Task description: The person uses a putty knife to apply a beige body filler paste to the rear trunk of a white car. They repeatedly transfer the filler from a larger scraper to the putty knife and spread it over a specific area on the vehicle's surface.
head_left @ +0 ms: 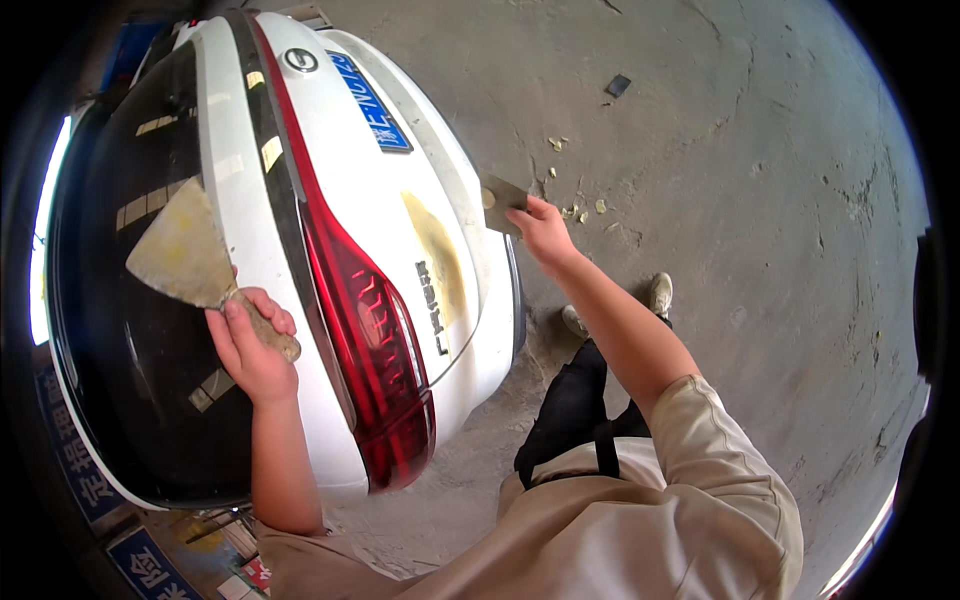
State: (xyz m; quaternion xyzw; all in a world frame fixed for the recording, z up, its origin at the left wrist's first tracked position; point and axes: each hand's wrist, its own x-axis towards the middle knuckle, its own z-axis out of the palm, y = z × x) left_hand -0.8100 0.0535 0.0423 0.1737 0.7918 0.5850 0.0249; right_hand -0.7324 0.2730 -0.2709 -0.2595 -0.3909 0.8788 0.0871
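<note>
In my left hand [258,345] is a wide putty knife [185,250], its handle wrapped by my fingers. The fan-shaped blade is smeared with pale yellowish filler and stands over the dark rear window [140,330] of a white car. My right hand [545,235] pinches a flat grey rectangular scraper [503,204] with a dab of filler on its left side, close to the bumper edge. On the white tailgate [350,190] a yellowish filler patch [435,250] spreads between the blue number plate [368,100] and the dark lettering. A long red tail light [370,320] lies between my hands.
Grey concrete floor [760,200] runs along the car's right side. Several pale filler crumbs [572,212] and a small dark flat piece [618,86] lie on it. My shoes [661,295] stand near the bumper. Blue signs [150,565] and clutter are at the lower left.
</note>
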